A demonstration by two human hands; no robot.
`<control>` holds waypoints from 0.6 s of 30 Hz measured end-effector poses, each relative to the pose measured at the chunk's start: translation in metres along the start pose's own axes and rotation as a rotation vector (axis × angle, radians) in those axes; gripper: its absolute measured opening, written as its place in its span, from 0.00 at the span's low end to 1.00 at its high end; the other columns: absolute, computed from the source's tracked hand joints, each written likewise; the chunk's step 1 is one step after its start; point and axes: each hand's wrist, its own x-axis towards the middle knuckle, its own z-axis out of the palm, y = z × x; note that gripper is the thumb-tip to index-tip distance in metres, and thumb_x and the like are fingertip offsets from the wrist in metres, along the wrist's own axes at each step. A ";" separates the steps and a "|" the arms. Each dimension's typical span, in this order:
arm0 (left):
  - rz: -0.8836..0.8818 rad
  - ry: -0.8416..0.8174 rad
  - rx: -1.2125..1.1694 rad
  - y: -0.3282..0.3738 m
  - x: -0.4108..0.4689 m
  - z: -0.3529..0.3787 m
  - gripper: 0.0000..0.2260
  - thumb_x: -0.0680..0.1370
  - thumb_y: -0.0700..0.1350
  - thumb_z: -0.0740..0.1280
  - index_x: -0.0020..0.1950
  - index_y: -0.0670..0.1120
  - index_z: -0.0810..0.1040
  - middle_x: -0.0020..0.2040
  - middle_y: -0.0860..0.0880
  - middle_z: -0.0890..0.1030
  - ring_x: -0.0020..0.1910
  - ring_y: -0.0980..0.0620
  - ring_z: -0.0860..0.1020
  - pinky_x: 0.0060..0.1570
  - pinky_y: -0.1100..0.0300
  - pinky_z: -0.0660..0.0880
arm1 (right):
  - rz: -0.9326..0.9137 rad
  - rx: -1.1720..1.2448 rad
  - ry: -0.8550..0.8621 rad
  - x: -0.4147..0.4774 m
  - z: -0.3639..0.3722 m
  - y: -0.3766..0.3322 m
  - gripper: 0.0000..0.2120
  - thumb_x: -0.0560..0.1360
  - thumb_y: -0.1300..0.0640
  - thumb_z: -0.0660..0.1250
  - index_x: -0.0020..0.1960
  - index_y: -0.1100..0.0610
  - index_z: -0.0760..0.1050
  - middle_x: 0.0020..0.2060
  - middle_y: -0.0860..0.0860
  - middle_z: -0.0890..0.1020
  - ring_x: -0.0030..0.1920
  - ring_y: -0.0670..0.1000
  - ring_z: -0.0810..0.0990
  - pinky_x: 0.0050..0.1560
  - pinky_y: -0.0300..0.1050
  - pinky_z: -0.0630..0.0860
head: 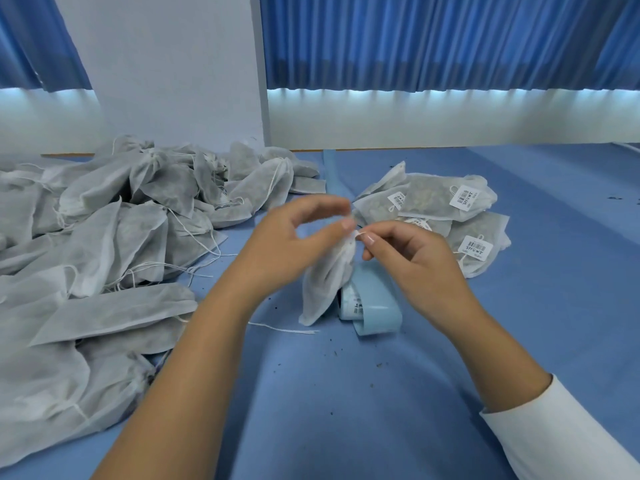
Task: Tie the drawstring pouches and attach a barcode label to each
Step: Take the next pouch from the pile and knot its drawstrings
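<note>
- Pouch (325, 282), white with a drawstring, stands upright at the middle of the blue table (346, 403), its bottom resting on the cloth and its gathered neck raised between the two hands.
- Right hand (415, 258) pinches the short end of the string (358, 233) at the neck between thumb and forefinger.
- Left hand (294, 240) has its thumb tip against the neck. The forefinger arches above it, blurred and apart from the thumb, and I cannot tell whether this hand grips anything.
- Just right of the pouch lies a curled strip of pale blue label tape (374, 306), with one barcode label (358, 309) showing.
- A big pile of unlabelled pouches (104, 237) fills the left side.
- A small stack of labelled pouches (446, 206) lies far right of the hands.
- A loose string (284, 329) lies on the table near the left forearm.
</note>
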 end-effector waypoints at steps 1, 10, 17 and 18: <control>0.022 -0.061 0.013 0.003 -0.003 0.003 0.11 0.75 0.49 0.74 0.58 0.53 0.82 0.54 0.62 0.83 0.57 0.68 0.78 0.57 0.74 0.70 | -0.008 0.004 -0.001 0.000 -0.001 -0.001 0.07 0.78 0.63 0.67 0.46 0.53 0.82 0.35 0.42 0.83 0.39 0.39 0.80 0.45 0.31 0.74; 0.053 -0.044 0.088 0.000 -0.004 0.003 0.04 0.78 0.43 0.70 0.48 0.52 0.83 0.41 0.58 0.85 0.43 0.66 0.79 0.45 0.75 0.70 | 0.034 -0.018 0.017 0.002 -0.012 -0.001 0.09 0.78 0.61 0.67 0.54 0.51 0.82 0.37 0.45 0.82 0.39 0.43 0.77 0.43 0.34 0.73; 0.034 0.027 0.081 0.003 -0.006 -0.005 0.08 0.79 0.42 0.67 0.44 0.50 0.83 0.33 0.61 0.81 0.33 0.66 0.76 0.31 0.75 0.66 | -0.007 -0.171 -0.029 0.000 -0.011 -0.003 0.05 0.77 0.59 0.69 0.44 0.54 0.84 0.29 0.57 0.73 0.30 0.44 0.65 0.33 0.34 0.64; 0.018 0.021 0.077 0.003 -0.006 -0.005 0.08 0.79 0.41 0.67 0.42 0.50 0.83 0.32 0.60 0.80 0.31 0.65 0.75 0.29 0.75 0.65 | -0.004 -0.136 -0.005 0.000 -0.011 -0.003 0.05 0.77 0.60 0.69 0.44 0.56 0.84 0.27 0.54 0.69 0.29 0.44 0.64 0.32 0.34 0.63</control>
